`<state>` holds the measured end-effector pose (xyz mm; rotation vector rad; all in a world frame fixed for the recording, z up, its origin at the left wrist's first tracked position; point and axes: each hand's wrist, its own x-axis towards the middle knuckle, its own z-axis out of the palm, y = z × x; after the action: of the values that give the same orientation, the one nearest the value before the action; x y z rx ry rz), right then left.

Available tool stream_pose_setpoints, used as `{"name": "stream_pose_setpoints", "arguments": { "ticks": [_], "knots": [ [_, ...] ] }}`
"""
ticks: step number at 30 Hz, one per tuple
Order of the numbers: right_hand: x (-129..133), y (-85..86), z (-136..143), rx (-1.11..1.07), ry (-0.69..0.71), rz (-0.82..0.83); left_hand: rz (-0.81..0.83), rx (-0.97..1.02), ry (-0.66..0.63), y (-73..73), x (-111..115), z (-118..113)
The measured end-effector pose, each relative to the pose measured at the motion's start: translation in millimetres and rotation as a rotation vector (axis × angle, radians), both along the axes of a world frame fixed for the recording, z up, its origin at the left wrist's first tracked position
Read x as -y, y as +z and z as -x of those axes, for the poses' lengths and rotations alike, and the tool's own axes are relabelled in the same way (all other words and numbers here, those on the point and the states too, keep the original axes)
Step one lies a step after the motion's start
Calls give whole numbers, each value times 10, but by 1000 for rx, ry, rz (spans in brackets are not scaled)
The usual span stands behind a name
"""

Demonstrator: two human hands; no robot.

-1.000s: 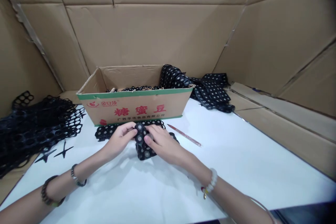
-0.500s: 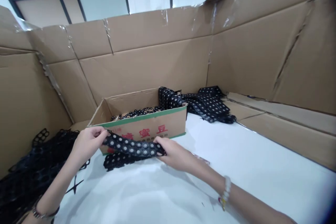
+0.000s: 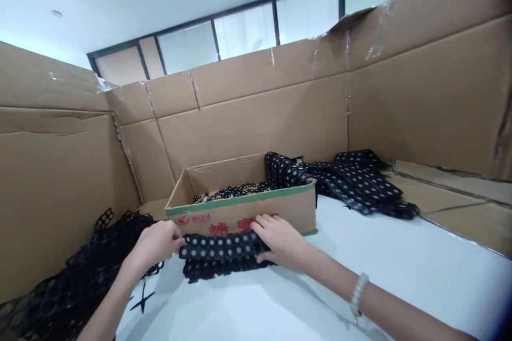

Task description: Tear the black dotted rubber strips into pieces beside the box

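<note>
A black strip with rows of pale round dots (image 3: 220,246) lies in front of the cardboard box, on top of more dark dotted strips (image 3: 224,267). My left hand (image 3: 158,242) pinches its left end between thumb and fingers. At the right end, my right hand (image 3: 280,240) grips the strip, its fingers bent over the upper edge and the thumb below. The open box (image 3: 296,208) has green tape along its rim and red print on its front. Small black ring-shaped pieces (image 3: 240,190) lie inside it, and a dotted sheet (image 3: 282,169) hangs over its right end.
Black perforated netting (image 3: 92,261) is heaped at the left, with a small black cross-shaped piece (image 3: 143,298) near it. More dotted sheets (image 3: 360,181) lie behind the box's right side. Tall cardboard walls (image 3: 256,112) surround the white table (image 3: 360,256).
The strip has been lowered from in front of the box onto the strips below, both hands going down with it. The camera view has shifted, so the scene sits lower and further right.
</note>
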<state>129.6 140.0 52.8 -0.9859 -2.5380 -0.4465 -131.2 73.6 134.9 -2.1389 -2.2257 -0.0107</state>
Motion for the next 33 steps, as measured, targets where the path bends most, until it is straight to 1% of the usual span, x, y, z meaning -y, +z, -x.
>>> {"name": "stream_pose_setpoints", "arguments": {
  "ticks": [2, 5, 6, 8, 10, 12, 15, 19, 21, 23, 25, 28, 30, 33],
  "knots": [
    [-4, -104, 33, 37, -42, -36, -46, -117, 9, -135, -55, -84],
    [-6, -232, 62, 50, -83, -35, -31, -174, 17, -327, -144, -177],
    [-9, -256, 60, 44, -80, -33, -22, -186, 19, -369, -170, -184],
    [-16, -274, 36, 29, -65, -27, -5, -206, 25, -410, -215, -158],
    [-18, -265, -6, 18, -54, -17, 24, -214, 30, -399, -246, -101],
    [-9, -251, -54, 13, -38, -16, 52, -219, 36, -359, -262, -39],
    [18, -255, -107, -11, -4, -43, 57, -234, 62, -271, -253, 44],
    [46, -299, -104, -80, -11, -75, 57, -241, 82, -134, -195, 132],
    [50, -320, -84, -111, -12, -79, 84, -229, 56, -76, -163, 161],
    [52, -336, -69, -138, -6, -79, 131, -202, -4, -47, -143, 176],
    [52, -351, -65, -172, -13, -73, 220, -129, -102, -56, -145, 178],
    [45, -379, -76, -252, -47, -41, 352, -22, -229, -138, -192, 166],
    [37, -398, -82, -302, -60, -10, 385, -13, -253, -217, -238, 154],
    [31, -421, -81, -335, -59, 20, 397, -33, -249, -326, -296, 133]
  ]
}}
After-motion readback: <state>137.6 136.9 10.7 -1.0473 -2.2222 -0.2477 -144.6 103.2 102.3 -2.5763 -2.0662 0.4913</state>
